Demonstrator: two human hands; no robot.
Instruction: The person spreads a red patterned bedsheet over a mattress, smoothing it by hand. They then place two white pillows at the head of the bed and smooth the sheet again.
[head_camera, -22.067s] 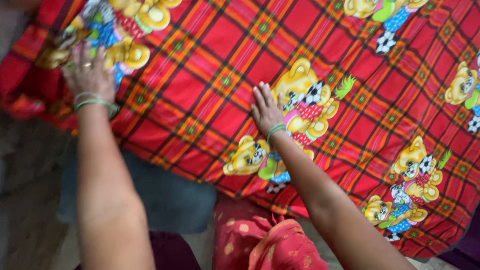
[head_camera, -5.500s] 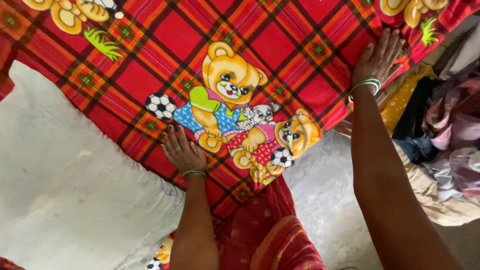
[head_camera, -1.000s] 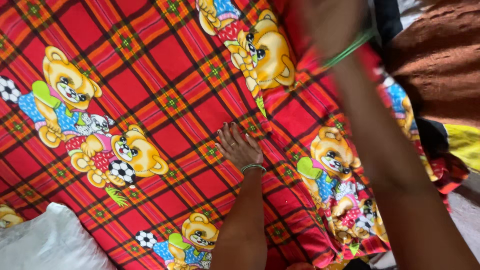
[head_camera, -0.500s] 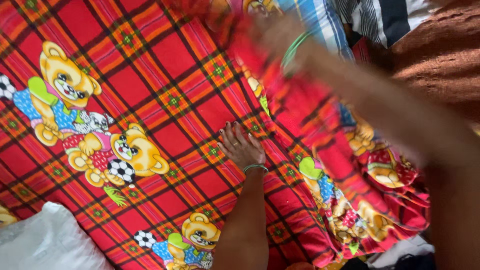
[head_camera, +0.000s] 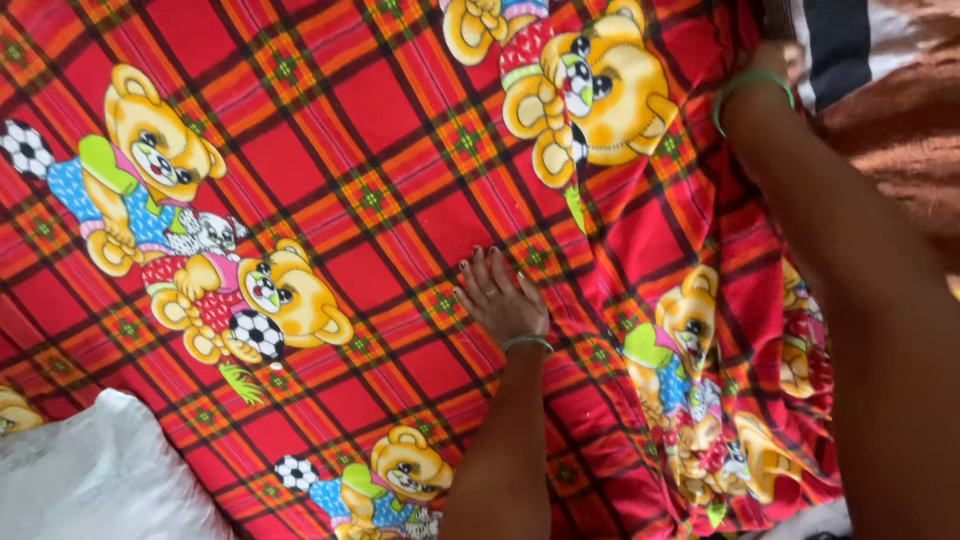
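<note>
Since half a second earlier, the right arm has stopped its blurred sweep and now stretches toward the upper right, where the folded-over part of the red plaid sheet (head_camera: 380, 200) has settled into a rumpled ridge. The left hand (head_camera: 503, 300) has not shifted: it lies flat on the sheet near the middle, palm down, fingers together and slightly fanned, pinning the cloth. The right hand (head_camera: 765, 65) is mostly hidden past the sheet's fold, beyond its green bangle (head_camera: 752, 85), so whether its fingers are closed on cloth cannot be told.

The sheet, printed with yellow bears and footballs, covers almost the whole view. It looks thin, light and limp, likely to wrinkle and slide under a palm rather than hold a shape; the raised fold on the right offers the easiest place to pinch it.

The sheet's lower edge runs beside a white pillow (head_camera: 100, 480) at lower left. At upper right, a brown blanket (head_camera: 890, 130) and a striped cloth (head_camera: 835, 45) crowd the fold. The open flat room lies left of the pinning hand.
</note>
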